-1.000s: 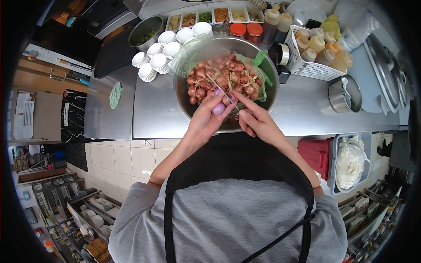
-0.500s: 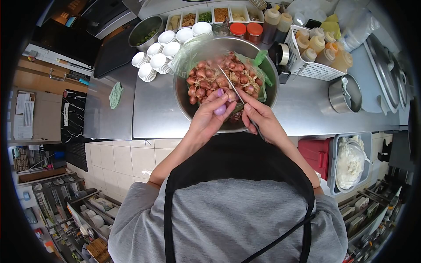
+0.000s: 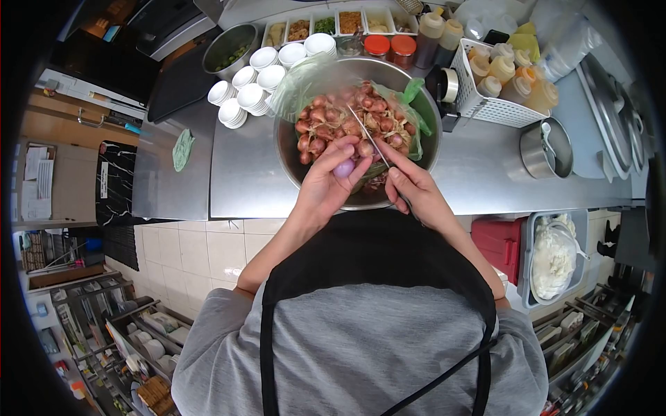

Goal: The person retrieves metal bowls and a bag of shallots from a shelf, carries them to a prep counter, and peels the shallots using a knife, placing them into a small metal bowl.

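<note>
A large metal bowl [image 3: 290, 170] holds a pile of red shallots [image 3: 326, 125] in a thin green plastic bag [image 3: 415, 91]. Over its near side, my left hand [image 3: 327, 177] is closed round shallots; a smooth purple peeled one [image 3: 344, 168] lies in the palm, and a brownish one [image 3: 365, 148] is at the fingertips. My right hand [image 3: 413, 186] grips a knife [image 3: 368, 134], its thin blade slanting up and left beside the brownish shallot. The handle is mostly hidden by the fingers.
Stacked white cups [image 3: 253, 97] stand left of the bowl, near a green cloth [image 3: 183, 150]. Red-lidded jars [image 3: 377, 47] are behind it. To the right are a white basket [image 3: 499, 114] of squeeze bottles and a metal pot [image 3: 531, 166] with a spoon.
Over the last second the right hand has shifted slightly right with the knife, whose blade now points higher. The left fingers have moved a little around the shallots.
</note>
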`<control>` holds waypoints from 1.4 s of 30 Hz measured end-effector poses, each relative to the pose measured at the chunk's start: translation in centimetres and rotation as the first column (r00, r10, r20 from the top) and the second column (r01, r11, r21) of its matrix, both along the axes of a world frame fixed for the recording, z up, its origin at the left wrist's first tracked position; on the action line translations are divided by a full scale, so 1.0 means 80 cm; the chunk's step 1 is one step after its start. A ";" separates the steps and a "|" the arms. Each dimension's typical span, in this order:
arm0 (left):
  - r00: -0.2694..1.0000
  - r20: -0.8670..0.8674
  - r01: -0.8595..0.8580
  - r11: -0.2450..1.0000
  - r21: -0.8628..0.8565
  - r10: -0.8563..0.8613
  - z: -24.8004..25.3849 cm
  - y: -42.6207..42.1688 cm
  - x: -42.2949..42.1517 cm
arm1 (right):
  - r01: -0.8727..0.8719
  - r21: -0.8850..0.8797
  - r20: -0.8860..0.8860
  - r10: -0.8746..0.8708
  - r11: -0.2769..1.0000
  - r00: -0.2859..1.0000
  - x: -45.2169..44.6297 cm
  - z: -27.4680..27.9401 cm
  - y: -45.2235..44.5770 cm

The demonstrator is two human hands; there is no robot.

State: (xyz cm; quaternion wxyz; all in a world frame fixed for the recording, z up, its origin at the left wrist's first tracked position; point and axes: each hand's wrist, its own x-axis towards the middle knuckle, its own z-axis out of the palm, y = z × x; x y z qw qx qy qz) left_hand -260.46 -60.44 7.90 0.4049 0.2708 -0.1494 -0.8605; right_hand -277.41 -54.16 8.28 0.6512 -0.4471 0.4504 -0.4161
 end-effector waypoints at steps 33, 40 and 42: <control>0.978 0.193 -0.015 0.951 -0.310 0.079 -0.009 0.004 0.000 | -0.105 0.092 0.181 0.088 0.990 0.980 -0.005 0.011 0.003; 0.967 0.250 0.049 0.926 -0.373 0.050 0.000 0.006 0.000 | -0.037 0.090 0.157 0.023 0.995 0.987 -0.004 0.013 0.003; 0.937 0.325 0.014 0.913 -0.409 0.131 -0.001 0.007 -0.001 | -0.035 0.051 0.078 0.031 0.998 0.996 0.000 0.018 0.005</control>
